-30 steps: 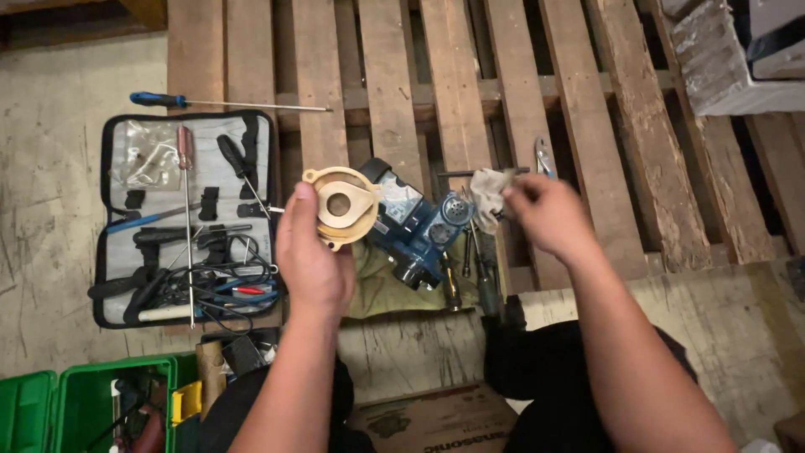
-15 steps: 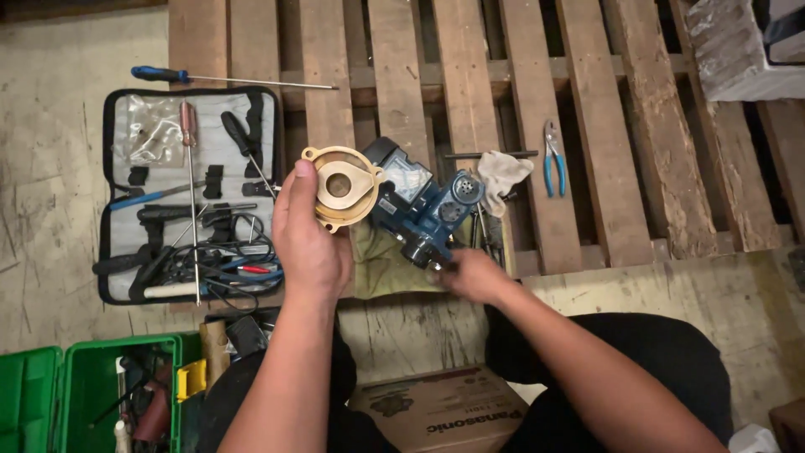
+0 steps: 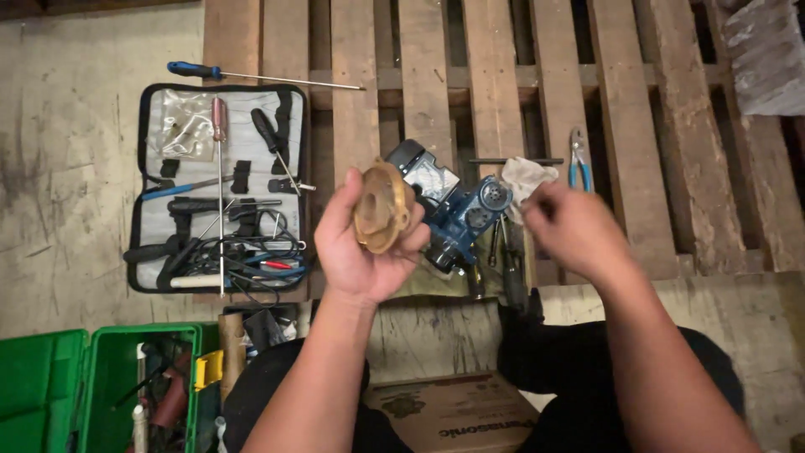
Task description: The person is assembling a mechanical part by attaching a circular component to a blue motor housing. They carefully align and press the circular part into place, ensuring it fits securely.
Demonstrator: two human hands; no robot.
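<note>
Gripping a round tan disc-shaped part point(image 3: 381, 207), the left hand point(image 3: 362, 243) is raised above the wooden pallet point(image 3: 620, 101), fingers curled around the part's edge and thumb across its lower rim. Compared with half a second earlier, the part has been tilted so that it is seen more edge-on, where its open face was shown flat before. The right hand point(image 3: 574, 231) has been lifted from its earlier low position near the pallet's front edge and is now found at 3 o'clock from the part, just beside the crumpled pale rag point(image 3: 527, 176); its fingers appear loosely bent, but whether anything is pinched cannot be told, since blur hides the tips. The blue motor body point(image 3: 457, 214) lies on the pallet between the two hands, unmoved. At 9 o'clock from the left hand an open black tool roll point(image 3: 222, 189) is spread on the floor, with a blue-handled screwdriver point(image 3: 251, 77) above it at 12 o'clock. Blue-handled pliers point(image 3: 579, 159) rest at 1 o'clock from the right hand. A green toolbox point(image 3: 101, 390) is seen at 7 o'clock.
</note>
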